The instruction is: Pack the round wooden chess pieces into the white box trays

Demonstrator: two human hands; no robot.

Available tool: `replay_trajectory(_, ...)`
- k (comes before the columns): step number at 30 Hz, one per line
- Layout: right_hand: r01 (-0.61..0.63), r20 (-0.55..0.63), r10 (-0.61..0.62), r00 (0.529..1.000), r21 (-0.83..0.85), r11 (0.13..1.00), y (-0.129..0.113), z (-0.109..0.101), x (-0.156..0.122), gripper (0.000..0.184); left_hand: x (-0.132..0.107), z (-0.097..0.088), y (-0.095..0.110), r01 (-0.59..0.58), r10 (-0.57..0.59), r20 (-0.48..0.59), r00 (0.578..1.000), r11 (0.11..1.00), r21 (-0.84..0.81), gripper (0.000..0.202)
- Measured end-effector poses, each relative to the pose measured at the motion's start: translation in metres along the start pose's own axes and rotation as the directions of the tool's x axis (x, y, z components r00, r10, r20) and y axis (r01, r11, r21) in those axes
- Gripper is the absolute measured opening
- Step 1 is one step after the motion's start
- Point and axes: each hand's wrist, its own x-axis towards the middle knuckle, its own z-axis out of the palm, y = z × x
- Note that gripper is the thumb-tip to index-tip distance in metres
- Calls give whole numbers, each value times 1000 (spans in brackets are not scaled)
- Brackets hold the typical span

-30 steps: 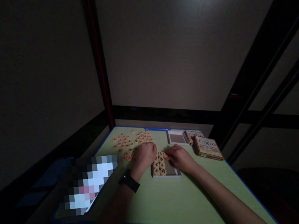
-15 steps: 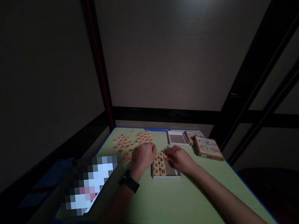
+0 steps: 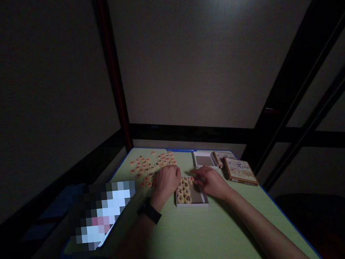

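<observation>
A shallow box tray sits on the green table between my hands. Two columns of round Chinese chess pieces with black characters fill its left side. One piece with a red character lies at the tray's far end, beside those columns. My right hand hovers over the tray's right side, thumb and fingers apart, just right of the red piece. My left hand is closed by the tray's far left corner; its fingertips are hidden, so what it holds, if anything, does not show.
Loose chess pieces are scattered across the far left of the table. A second open tray and two printed boxes stand at the far right. A pixelated bright screen lies along the left edge.
My right hand has let go of the red chess piece and spread its fingers. The piece now lies in the tray. My left hand has barely moved.
</observation>
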Motion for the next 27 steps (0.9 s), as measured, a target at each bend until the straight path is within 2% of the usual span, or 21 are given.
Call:
replay_trajectory(3,8,-181,-2,984,32,999,8,-4,-1,28,-3,-2,3,-11,11,-50,999,1000,-7,29)
replay_trajectory(6,7,-342,10,940,47,999,13,-4,-1,28,-5,-3,6,27,-27,-67,997,1000,-12,24)
replay_trajectory(8,-5,-406,21,914,40,999,15,-3,-1,28,-6,-2,7,23,-23,-72,997,1000,-3,21)
replay_trajectory(10,-2,-425,21,905,45,999,17,-3,-2,32,-7,-1,6,-29,30,-101,994,1000,9,17)
replay_trajectory(13,13,-404,21,914,80,997,20,-3,-1,38,-9,2,6,-140,138,-163,977,990,3,15)
replay_trajectory(17,-40,-334,65,940,82,996,26,-3,14,28,-11,6,8,-262,241,-234,942,963,-60,19)
replay_trajectory(20,-149,-174,146,974,-3,989,26,-1,38,25,-12,9,12,-375,343,-247,906,922,-98,22)
replay_trajectory(23,-248,-2,250,968,-135,959,21,1,68,26,-14,12,15,-434,395,-250,884,892,-125,24)
replay_trajectory(27,-258,52,274,960,-207,944,15,11,108,23,-17,12,18,-430,377,-276,884,888,-164,22)
